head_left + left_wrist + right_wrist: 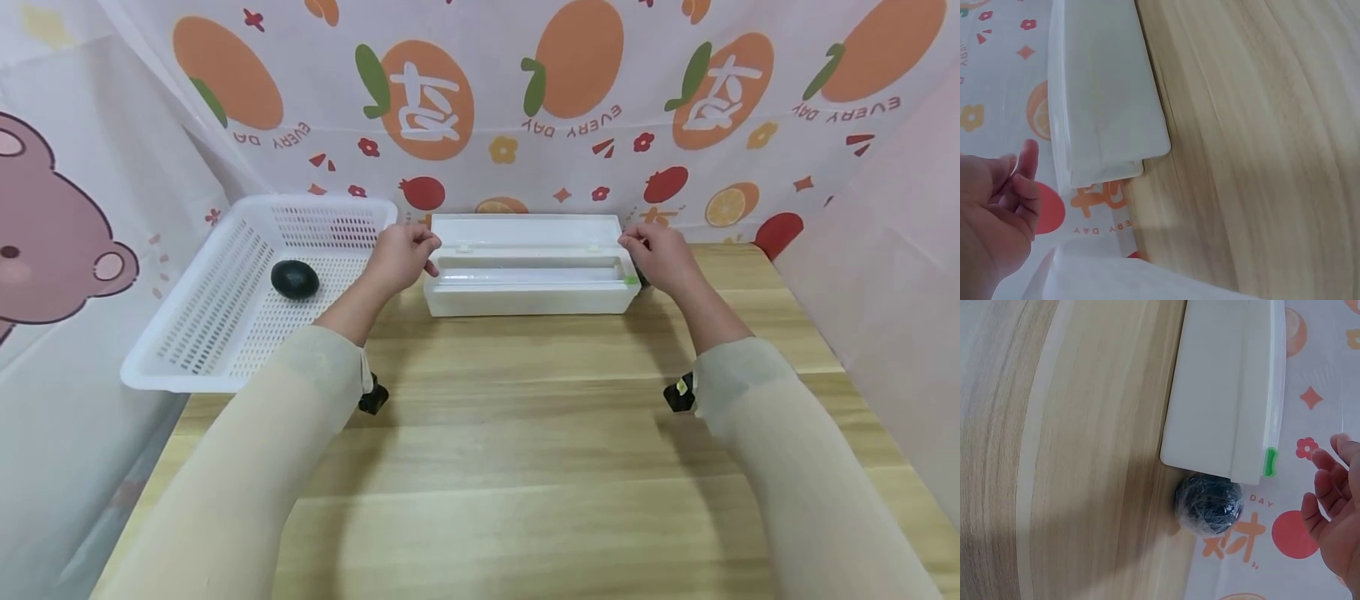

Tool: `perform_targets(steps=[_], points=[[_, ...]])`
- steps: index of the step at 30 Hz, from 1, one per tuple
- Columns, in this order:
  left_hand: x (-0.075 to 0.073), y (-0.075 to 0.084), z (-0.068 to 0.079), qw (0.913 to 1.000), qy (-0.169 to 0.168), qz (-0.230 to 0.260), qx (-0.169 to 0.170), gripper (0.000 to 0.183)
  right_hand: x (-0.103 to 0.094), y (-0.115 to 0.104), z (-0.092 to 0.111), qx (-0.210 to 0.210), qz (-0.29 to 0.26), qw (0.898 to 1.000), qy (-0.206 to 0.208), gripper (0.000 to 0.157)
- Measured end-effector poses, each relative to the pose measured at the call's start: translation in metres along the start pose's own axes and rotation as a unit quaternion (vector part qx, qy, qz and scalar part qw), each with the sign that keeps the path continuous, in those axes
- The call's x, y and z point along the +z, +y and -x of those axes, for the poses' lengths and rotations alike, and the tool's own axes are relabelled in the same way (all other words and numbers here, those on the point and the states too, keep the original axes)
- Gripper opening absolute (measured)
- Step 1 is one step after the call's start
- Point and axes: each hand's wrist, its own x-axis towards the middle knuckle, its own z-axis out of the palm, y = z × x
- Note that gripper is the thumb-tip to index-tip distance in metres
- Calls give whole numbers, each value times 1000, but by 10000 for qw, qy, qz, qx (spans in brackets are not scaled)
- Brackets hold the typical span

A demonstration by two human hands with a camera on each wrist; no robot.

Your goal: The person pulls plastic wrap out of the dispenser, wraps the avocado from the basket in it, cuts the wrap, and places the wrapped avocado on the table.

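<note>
A white cling film dispenser (532, 302) stands at the back of the table, its lid (525, 227) raised and a roll of film (528, 275) showing inside. My left hand (402, 257) is at its left end, thumb and fingertips pinched together. At the right end, my right hand (662, 257) pinches likewise. Faint glints of clear cling film (1316, 380) show near the right fingertips, between the hands. Beside the dispenser's right end sits a dark round thing wrapped in film (1209, 505), mostly hidden by my right hand in the head view.
On the left, a white plastic basket (176, 333) holds one dark green avocado (295, 279). A fruit-printed cloth (495, 100) hangs close behind the dispenser. The wooden table (517, 450) extends toward me, and a small green piece (1270, 462) marks the dispenser's right end.
</note>
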Motion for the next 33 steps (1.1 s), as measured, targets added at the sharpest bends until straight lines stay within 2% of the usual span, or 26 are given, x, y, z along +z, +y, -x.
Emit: perform_targets(steps=[5, 9, 17, 21, 33], points=[[0, -2, 1, 9979, 55, 608, -230, 29, -1, -3, -1, -47, -13, 10000, -20, 35], [0, 0, 4, 9942, 163, 1026, -277, 29, -5, -7, -2, -85, -73, 9999, -2, 35], [1, 3, 4, 9894, 140, 1412, -307, 29, -10, -12, 0, 98, -117, 9998, -82, 36], [2, 2, 5, 9887, 150, 1468, -248, 31, -9, -13, 1, 164, -225, 9996, -61, 37], [-9, 13, 7, 9939, 297, 1046, -166, 30, -20, -24, 2, 200, -270, 9994, 11, 36]])
